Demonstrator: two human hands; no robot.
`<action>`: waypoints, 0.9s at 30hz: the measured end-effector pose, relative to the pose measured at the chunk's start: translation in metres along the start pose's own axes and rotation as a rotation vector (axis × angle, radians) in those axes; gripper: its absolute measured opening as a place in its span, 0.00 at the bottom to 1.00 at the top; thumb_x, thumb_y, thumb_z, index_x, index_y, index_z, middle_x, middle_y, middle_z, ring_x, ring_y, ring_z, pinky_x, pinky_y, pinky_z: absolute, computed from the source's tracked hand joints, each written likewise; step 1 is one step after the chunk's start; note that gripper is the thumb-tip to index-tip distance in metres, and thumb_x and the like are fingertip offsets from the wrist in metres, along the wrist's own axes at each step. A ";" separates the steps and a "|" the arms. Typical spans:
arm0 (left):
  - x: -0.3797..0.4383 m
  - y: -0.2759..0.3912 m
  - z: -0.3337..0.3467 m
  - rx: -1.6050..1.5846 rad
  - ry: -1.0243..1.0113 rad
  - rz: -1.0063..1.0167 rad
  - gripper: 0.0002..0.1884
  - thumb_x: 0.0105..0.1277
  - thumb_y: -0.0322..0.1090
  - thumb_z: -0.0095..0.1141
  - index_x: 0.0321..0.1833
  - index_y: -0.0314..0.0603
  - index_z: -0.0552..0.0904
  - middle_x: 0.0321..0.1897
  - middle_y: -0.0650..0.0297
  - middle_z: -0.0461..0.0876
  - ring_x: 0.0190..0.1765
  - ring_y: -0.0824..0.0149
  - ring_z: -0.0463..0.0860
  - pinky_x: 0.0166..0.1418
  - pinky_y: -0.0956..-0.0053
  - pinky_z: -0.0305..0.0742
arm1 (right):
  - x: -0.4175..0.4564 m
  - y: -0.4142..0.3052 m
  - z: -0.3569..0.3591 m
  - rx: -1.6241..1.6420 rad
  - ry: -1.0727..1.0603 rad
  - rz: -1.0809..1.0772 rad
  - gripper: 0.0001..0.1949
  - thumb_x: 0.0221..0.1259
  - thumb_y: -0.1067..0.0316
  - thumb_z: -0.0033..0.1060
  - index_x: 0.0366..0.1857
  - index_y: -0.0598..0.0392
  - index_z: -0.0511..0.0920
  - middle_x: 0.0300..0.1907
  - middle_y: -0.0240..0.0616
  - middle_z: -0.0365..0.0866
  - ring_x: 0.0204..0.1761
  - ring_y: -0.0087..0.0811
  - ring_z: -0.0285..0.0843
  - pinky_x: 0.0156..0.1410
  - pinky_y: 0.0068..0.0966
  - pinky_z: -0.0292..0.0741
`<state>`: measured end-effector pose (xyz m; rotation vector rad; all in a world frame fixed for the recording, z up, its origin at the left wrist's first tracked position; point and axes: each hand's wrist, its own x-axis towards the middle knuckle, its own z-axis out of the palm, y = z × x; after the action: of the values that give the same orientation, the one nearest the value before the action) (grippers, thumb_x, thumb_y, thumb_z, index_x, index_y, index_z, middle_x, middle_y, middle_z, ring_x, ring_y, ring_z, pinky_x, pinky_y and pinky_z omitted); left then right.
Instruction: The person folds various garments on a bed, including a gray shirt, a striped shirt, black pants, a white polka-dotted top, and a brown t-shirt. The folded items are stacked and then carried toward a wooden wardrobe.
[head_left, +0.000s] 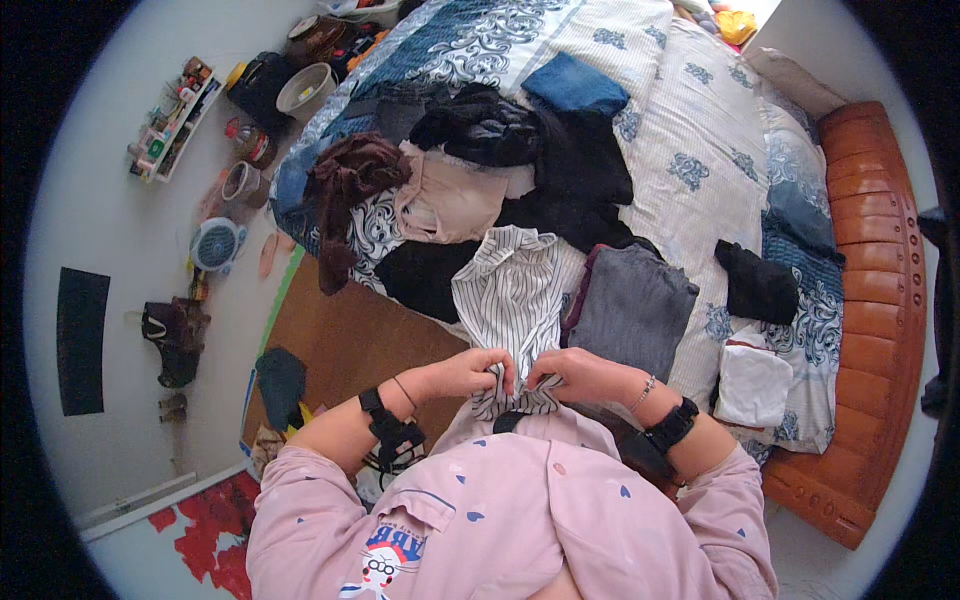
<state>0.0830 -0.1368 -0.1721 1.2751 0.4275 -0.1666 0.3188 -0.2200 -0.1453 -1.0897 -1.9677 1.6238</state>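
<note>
A white shirt with dark stripes (510, 292) lies at the near edge of the bed, its collar end pointing away from me and its lower end drawn up towards my body. My left hand (484, 371) pinches the striped cloth on one side. A short gap to the right, my right hand (570, 375) grips another part of the same cloth. Right of the shirt rests a folded grey garment (637, 300), with a maroon edge showing under it. Black cloth (427, 277) spreads on the left side of the shirt.
Beyond the shirt lie a beige garment (450, 195), a dark brown garment (360, 169), a black heap (577, 165) and folded blue cloth (574, 81). Folded black (757, 281) and white (754, 382) garments sit near the brown headboard (870, 262). A fan (216, 244) stands left.
</note>
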 end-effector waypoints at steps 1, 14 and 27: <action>-0.004 -0.001 0.007 -0.037 0.003 -0.022 0.15 0.51 0.20 0.41 0.41 0.34 0.77 0.37 0.60 0.82 0.46 0.67 0.79 0.54 0.74 0.72 | -0.004 -0.002 0.004 0.024 -0.002 0.002 0.16 0.44 0.81 0.55 0.41 0.57 0.81 0.41 0.44 0.82 0.46 0.42 0.81 0.52 0.32 0.76; 0.012 0.001 -0.058 -0.546 0.445 -0.001 0.15 0.49 0.19 0.45 0.40 0.37 0.76 0.37 0.60 0.81 0.44 0.67 0.80 0.54 0.72 0.76 | 0.019 0.028 -0.053 0.357 0.389 0.141 0.18 0.45 0.79 0.55 0.45 0.57 0.81 0.40 0.29 0.80 0.44 0.22 0.76 0.52 0.21 0.74; 0.107 -0.013 -0.251 -0.404 1.056 0.268 0.29 0.64 0.44 0.62 0.60 0.31 0.70 0.53 0.54 0.77 0.58 0.61 0.76 0.61 0.71 0.71 | 0.144 0.175 -0.189 0.104 1.253 0.068 0.41 0.59 0.64 0.66 0.74 0.57 0.51 0.75 0.48 0.51 0.66 0.36 0.67 0.70 0.32 0.64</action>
<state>0.1207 0.1096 -0.2833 0.9178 1.1106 0.8237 0.4171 0.0200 -0.2869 -1.5644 -0.9828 0.6573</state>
